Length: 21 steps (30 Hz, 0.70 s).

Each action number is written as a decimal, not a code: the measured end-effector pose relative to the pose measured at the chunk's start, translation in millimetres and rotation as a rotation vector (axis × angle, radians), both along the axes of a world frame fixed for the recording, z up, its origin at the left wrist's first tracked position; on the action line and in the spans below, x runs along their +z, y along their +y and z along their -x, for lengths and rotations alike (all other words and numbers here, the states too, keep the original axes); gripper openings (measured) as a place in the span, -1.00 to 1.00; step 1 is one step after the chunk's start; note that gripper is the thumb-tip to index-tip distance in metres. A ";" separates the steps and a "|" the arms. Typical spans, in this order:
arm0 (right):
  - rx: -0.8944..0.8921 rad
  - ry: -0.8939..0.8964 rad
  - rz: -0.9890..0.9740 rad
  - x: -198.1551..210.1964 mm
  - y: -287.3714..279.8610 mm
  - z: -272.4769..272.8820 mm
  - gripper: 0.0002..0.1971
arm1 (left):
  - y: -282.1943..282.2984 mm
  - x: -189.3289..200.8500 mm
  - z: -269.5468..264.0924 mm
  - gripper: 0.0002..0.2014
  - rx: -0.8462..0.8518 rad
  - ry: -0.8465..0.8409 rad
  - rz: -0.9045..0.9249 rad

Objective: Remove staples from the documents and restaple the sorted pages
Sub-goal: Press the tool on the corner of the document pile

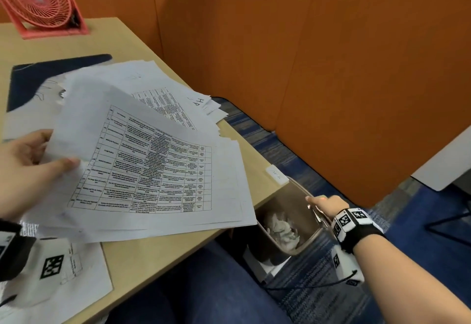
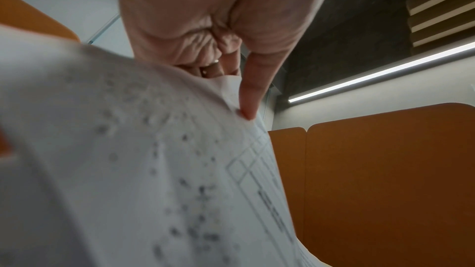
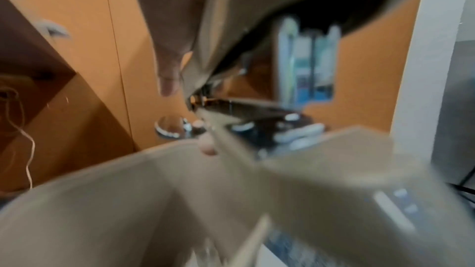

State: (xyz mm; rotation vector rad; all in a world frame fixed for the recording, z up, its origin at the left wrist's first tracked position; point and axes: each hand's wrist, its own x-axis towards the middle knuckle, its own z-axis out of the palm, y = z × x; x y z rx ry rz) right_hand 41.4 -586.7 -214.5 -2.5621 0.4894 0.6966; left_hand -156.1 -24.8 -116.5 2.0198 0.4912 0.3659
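Fanned pages (image 1: 153,160) pinched in left hand (image 1: 28,168) fingers; right hand (image 1: 328,205) over bin (image 1: 285,216), perhaps gripping staple remover (image 3: 257,123).

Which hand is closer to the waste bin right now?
Right. The right hand hangs over the waste bin's rim, holding a metal tool; the left hand grips papers above the desk.

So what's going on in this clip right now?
A person at a desk holds a fanned sheaf of printed pages in the left hand. The right hand reaches off the desk and holds a metal tool, probably a staple remover, over a small bin containing crumpled paper.
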 end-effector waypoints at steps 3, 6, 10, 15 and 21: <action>-0.069 -0.105 -0.147 36.6 14.2 -16.2 -0.53 | -72.6 52.9 12.4 -0.52 0.052 -0.050 -0.050; -0.092 -0.279 -0.226 87.3 46.9 -36.4 -0.26 | -91.3 73.4 14.1 -0.40 0.085 -0.056 -0.111; 0.238 -0.523 -0.254 163.9 120.7 -35.3 -0.49 | -109.8 95.5 11.3 -0.60 0.166 -0.059 -0.260; 0.680 -0.657 -0.202 195.3 226.0 -23.4 -0.49 | -113.9 104.4 8.6 -0.55 0.200 -0.006 -0.400; 0.991 -0.566 0.026 162.8 299.0 -28.5 -0.52 | -103.9 99.6 12.3 -0.41 0.223 0.067 -0.511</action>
